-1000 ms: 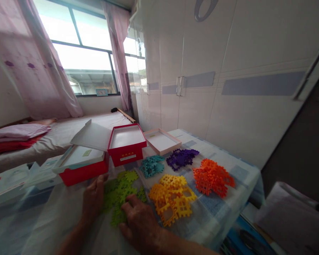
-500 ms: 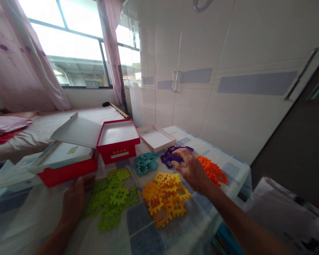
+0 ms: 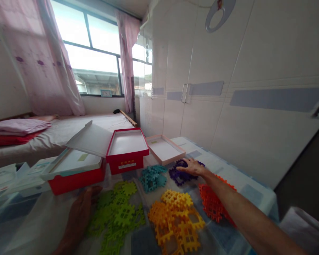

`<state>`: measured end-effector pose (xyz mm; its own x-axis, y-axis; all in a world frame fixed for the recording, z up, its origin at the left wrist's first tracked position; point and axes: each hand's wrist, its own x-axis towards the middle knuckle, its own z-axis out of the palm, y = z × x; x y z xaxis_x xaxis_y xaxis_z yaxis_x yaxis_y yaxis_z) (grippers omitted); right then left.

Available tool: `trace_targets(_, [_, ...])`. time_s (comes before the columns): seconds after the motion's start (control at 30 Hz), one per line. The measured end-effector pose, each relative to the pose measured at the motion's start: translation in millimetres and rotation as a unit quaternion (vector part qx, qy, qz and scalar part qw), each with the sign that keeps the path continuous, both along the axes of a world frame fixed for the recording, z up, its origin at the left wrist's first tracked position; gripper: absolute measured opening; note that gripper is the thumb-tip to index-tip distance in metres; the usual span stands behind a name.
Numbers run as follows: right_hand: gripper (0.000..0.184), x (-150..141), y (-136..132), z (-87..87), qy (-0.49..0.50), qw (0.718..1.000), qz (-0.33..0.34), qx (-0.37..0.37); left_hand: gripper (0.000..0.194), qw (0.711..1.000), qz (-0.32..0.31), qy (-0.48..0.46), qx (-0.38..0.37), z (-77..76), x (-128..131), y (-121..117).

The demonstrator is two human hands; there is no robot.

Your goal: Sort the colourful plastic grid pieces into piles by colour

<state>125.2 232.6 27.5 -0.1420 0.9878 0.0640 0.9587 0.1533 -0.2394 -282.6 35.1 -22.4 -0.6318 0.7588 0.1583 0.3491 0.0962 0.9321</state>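
Note:
My right hand [image 3: 193,167] lies over the heap of purple toothed plastic building pieces [image 3: 179,176], fingers apart, the fingertips at the pile; whether they grip a piece cannot be told. My left hand [image 3: 82,203] rests on the table to the left of the lime green pieces [image 3: 123,211], with its fingers stretched out and nothing seen in them. Between the hands lie yellow pieces [image 3: 178,203] and teal pieces [image 3: 153,177]. Orange-red pieces [image 3: 211,202] sit partly hidden under my right forearm.
A red box [image 3: 124,163] stands behind the piles, with a shallow pale pink lid [image 3: 167,150] to its right. Left of it is another red box [image 3: 77,182] with white lids on top. White wardrobes [image 3: 207,117] rise beyond the checked tablecloth [image 3: 251,194].
My right hand has come down onto the purple pieces from just above them. My left hand stays beside the green pile. The whole view has shifted, with things appearing lower and further right.

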Motion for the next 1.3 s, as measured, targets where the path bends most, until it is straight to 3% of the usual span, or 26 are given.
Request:
trace_targets(0.1, [0.083,-7.0,-4.3,-6.8,-0.028,1.000,-0.007,-0.012,0.049,1.000,0.002,0.017,-0.007,3.6,2.5,-0.5])
trace_targets(0.37, [0.050,-9.3,-11.7,-0.9,-0.043,0.998,0.015,0.048,0.054,1.000,0.007,0.022,-0.003,9.5,8.1,-2.2])
trace_targets(0.6, [0.058,-1.8,-1.2,-5.4,-0.002,0.998,-0.009,0.064,0.055,0.999,0.012,0.043,0.002,7.1,8.0,-2.0])
trace_targets(0.77, [0.045,-5.6,1.6,-8.9,0.038,0.997,-0.013,0.070,0.051,0.999,0.015,0.033,0.000,5.5,6.4,-2.7])
trace_targets(1.0, [0.045,-2.2,0.2,-10.5,0.108,0.992,0.004,0.070,0.057,0.998,0.012,0.059,-0.016,0.8,1.2,-1.4])
trace_targets(1.3, [0.040,9.7,6.7,-4.2,0.207,0.970,-0.029,0.125,0.045,0.999,0.016,0.044,-0.005,2.9,5.4,-2.0])
